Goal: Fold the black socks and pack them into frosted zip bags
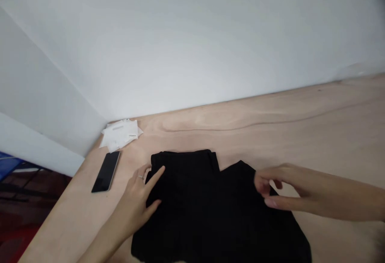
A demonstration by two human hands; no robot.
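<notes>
A black cloth garment [207,211] lies spread on the wooden table in front of me, with a notch in its far edge between two sections. Its exact kind does not show, and its near end runs out of the picture. My left hand [140,197], with a ring on one finger, rests at the garment's left edge, fingers spread and index finger and thumb on the cloth. At the right edge is my right hand [282,187], its fingers bent and its thumb apart from them. No cloth shows pinched in either hand.
A dark phone [106,172] lies on the wooden table [339,134], left of the garment. Behind it, several white paper or plastic pieces [120,133] are heaped in the corner. White walls [192,42] bound the table's back and left. Something red [18,239] shows below the left edge.
</notes>
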